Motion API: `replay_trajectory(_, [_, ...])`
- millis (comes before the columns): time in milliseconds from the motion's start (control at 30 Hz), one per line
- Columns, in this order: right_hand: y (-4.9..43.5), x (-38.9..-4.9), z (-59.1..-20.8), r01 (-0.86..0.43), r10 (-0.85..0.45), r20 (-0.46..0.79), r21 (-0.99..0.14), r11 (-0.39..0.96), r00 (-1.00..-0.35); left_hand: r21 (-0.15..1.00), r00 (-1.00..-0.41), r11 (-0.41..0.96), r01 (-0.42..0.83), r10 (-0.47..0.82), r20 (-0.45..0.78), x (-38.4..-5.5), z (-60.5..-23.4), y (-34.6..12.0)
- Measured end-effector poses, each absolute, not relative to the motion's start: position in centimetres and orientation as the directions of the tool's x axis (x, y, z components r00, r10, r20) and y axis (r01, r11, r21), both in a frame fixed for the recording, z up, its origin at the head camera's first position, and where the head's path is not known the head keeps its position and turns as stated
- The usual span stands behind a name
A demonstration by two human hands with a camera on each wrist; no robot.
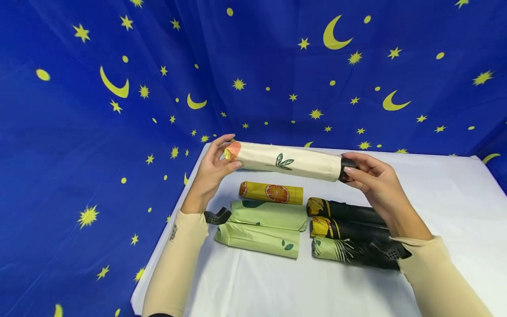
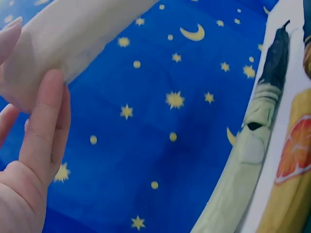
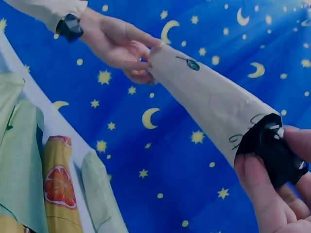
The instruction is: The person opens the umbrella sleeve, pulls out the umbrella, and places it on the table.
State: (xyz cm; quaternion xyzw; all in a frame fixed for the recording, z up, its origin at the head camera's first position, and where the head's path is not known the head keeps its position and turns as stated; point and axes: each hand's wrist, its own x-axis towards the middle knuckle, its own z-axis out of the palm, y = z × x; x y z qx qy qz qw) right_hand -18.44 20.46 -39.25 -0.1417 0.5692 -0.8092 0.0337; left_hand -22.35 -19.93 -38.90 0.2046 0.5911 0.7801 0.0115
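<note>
A cream folded umbrella [image 1: 305, 164] with a leaf print and an orange patch at its left end is held level above the table, between both hands. My left hand [image 1: 214, 169] grips its left end, thumb in front and fingers behind. The right hand [image 1: 376, 180] pinches the black end [image 3: 267, 148] between thumb and fingers. Below lie a yellow umbrella [image 1: 273, 193] with orange-slice prints and two light green ones [image 1: 269, 215] in a column. A pale green umbrella [image 2: 250, 165] lies behind the yellow one, mostly covered by the cream umbrella in the head view.
To the right, several black umbrellas [image 1: 352, 213] lie stacked in a column, partly behind the right forearm; two have yellow ends, the nearest a green one. All rest on a white-covered table [image 1: 253, 281]. A blue curtain [image 1: 273, 57] with stars and moons stands behind and at left.
</note>
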Motion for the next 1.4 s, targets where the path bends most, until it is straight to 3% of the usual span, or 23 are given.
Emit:
replay_trajectory(200, [21.4,-16.3,-41.2,-0.121,-0.186,0.182,-0.947,-0.298,-0.965,0.939,-0.883,-0.255,0.231,0.351,0.312,-19.2,-39.4,-18.3])
replay_trajectory(400, [21.7,-14.7,-42.0,-0.174,-0.158,0.209,-0.962,-0.211,-0.965,0.969,-0.879,-0.011,0.247,0.418,0.228,-17.7,-40.2,-17.3])
replay_trajectory(467, [21.7,-14.3,-41.8,-0.200,-0.143,0.230,-0.960,-0.197,-0.963,0.966,-0.879,0.012,0.257,0.418,0.228,-17.5,-40.4,-17.2])
replay_trajectory(900, [21.9,-13.0,-41.0,-0.310,-0.102,0.352,-0.904,-0.293,-0.931,0.953,-0.853,-0.063,0.295,0.432,0.292,-17.7,-40.1,-17.4])
replay_trajectory(1400, [22.2,-12.7,-41.1,-0.262,-0.058,0.283,-0.936,-0.235,-0.957,0.959,-0.865,-0.085,0.272,0.416,0.282,-17.8,-40.4,-18.0])
